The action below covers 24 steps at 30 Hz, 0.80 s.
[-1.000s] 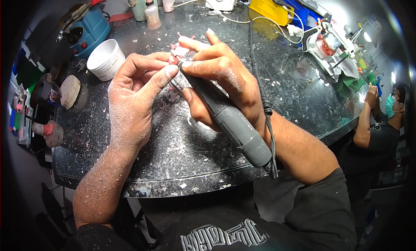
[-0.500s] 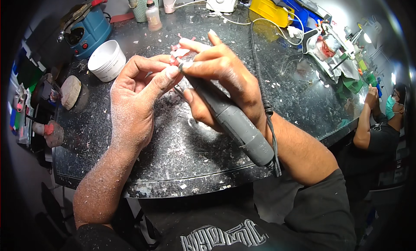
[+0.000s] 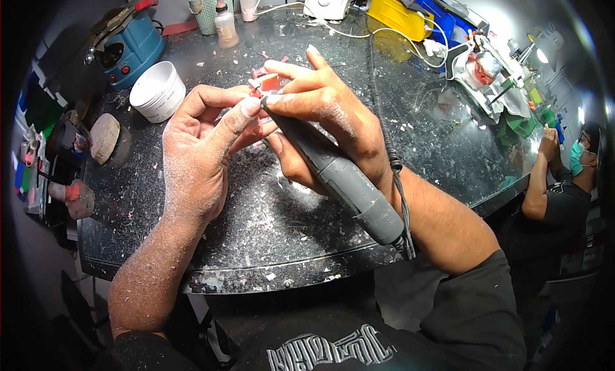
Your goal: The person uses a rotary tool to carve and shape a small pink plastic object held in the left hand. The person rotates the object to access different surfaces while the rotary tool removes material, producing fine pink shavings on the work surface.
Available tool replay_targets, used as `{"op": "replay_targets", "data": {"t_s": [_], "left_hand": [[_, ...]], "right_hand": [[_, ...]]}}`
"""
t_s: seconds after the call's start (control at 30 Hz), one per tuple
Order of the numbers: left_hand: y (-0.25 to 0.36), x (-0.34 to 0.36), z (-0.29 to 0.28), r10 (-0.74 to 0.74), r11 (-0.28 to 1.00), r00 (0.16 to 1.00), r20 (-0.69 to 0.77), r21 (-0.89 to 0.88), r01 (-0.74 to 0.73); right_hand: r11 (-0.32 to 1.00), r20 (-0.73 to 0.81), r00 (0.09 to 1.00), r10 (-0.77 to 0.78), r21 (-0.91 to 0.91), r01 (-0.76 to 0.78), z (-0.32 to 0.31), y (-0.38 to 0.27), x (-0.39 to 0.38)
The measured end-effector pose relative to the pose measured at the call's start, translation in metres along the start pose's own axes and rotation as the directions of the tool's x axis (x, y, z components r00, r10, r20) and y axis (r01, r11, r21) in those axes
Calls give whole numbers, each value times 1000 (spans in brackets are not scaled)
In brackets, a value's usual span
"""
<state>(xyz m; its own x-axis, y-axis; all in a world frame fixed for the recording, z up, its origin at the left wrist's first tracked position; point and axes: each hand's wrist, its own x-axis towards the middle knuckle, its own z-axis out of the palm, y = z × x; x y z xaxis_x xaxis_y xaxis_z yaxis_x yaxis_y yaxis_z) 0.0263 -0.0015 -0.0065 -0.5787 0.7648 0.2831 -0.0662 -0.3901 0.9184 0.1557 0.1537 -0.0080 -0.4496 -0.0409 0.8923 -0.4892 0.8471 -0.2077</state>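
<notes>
My left hand (image 3: 197,144), dusted with white powder, pinches a small pink denture piece (image 3: 271,83) between thumb and fingertips. Fingers of both hands hide much of the piece. My right hand (image 3: 349,118) wraps round a dark grey rotary handpiece (image 3: 362,195), held slantwise like a pen with its tip at the pink piece. Whether the tip touches it I cannot tell. A coiled black cord (image 3: 388,140) runs along the back of my right hand. Both hands are raised over the dusty black table (image 3: 256,243).
To the left stand a white tub (image 3: 158,92), a blue machine (image 3: 131,54) and a round pale stone-like block (image 3: 104,137). A dropper bottle (image 3: 226,28) and yellow bin (image 3: 397,16) are at the back. A masked person (image 3: 560,179) sits at the right.
The pink piece has turned in my left fingers, showing more of its curved side. The left fingers have shifted slightly; my right hand and the handpiece stay nearly in place.
</notes>
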Motion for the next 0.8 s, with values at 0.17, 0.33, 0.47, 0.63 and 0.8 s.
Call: {"op": "replay_targets", "data": {"t_s": [0.17,0.33,0.47,0.63,0.8], "left_hand": [[-1,0,0,8,1000,1000,5,-11,-8],[0,0,1,-2,1000,1000,-11,-17,2],[0,1,-1,12,1000,1000,-3,-13,-12],[0,1,0,30,1000,999,-27,8,-30],[-3,2,-3,62,998,998,-14,14,-62]], "right_hand": [[1000,-6,1000,-7,-8,7,1,3,-2],[1000,2,1000,14,6,-14,-2,2,-2],[1000,2,1000,10,11,-10,-2,1,-1],[1000,12,1000,10,8,-10,-2,2,-1],[1000,3,1000,21,12,-21,-1,2,-2]]}}
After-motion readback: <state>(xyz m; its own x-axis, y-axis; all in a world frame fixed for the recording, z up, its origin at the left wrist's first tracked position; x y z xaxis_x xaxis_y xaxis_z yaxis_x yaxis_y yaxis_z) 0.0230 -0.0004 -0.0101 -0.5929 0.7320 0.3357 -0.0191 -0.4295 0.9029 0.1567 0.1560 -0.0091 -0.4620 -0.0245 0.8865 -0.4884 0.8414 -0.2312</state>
